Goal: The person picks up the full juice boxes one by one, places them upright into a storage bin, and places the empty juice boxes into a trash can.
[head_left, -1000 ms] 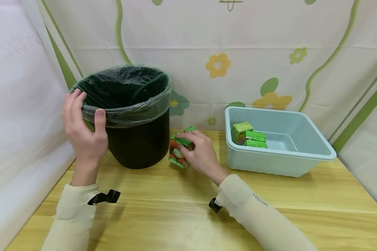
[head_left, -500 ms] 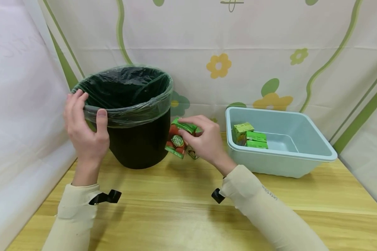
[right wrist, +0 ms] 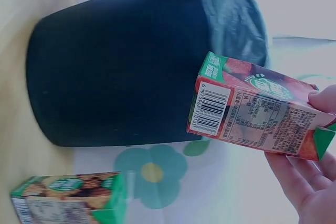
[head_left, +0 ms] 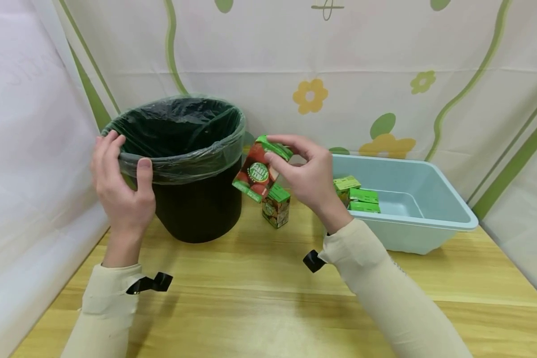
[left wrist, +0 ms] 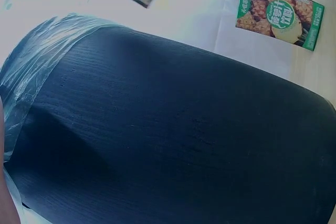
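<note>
At the near left side of a black trash can (head_left: 197,209), my left hand (head_left: 123,189) holds the bag-lined rim, fingertips over the edge and thumb outside. My right hand (head_left: 311,174) pinches a red and green juice box (head_left: 256,171) by its upper end, tilted and raised off the table. That box is just right of the can's rim; its barcode side faces the right wrist camera. Below it, a second juice box (head_left: 276,206) with pineapple pictures stands upright on the table, its top partly behind the held box. The left wrist view also shows this pineapple box (left wrist: 281,14).
A pale blue plastic bin (head_left: 425,221) stands on the wooden table at the right, with several green-topped boxes (head_left: 362,195) at its left end. Behind is a flowered white curtain (head_left: 268,59). A clear plastic bag (head_left: 206,161) lines the trash can.
My right hand has lifted the red juice box from the table and moved it up, uncovering the pineapple box. The left hand has stayed at the rim.
</note>
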Tool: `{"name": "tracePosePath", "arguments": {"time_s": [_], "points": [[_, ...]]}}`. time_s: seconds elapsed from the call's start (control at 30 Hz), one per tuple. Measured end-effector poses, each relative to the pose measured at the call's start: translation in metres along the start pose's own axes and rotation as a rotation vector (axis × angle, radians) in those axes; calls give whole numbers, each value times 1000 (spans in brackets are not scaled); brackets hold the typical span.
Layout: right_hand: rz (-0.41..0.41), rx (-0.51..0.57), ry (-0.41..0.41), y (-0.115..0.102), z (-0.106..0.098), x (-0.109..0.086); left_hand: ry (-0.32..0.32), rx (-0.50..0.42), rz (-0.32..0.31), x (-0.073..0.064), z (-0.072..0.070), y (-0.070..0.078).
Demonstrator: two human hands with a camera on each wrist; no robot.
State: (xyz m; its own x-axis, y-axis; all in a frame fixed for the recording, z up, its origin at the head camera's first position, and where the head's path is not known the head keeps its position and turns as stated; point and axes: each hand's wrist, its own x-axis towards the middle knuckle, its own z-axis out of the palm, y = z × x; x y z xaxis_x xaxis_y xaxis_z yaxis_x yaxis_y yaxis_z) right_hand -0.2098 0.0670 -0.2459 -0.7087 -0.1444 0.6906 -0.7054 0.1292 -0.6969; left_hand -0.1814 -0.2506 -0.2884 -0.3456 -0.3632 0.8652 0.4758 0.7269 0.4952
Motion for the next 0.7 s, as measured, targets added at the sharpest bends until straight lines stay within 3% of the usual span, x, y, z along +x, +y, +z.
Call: {"name": "tracePosePath", "arguments": {"time_s": [0.3, 0.57, 0.7], "points": [[-12, 52, 23, -13, -2, 18, 11, -8, -4, -1, -2, -2], [-122, 84, 60, -27, -6, 37, 23, -12, 11, -1, 1, 0], [-74, 139, 83, -36, -7, 49, 19, -13, 6, 0, 1, 0]]}}
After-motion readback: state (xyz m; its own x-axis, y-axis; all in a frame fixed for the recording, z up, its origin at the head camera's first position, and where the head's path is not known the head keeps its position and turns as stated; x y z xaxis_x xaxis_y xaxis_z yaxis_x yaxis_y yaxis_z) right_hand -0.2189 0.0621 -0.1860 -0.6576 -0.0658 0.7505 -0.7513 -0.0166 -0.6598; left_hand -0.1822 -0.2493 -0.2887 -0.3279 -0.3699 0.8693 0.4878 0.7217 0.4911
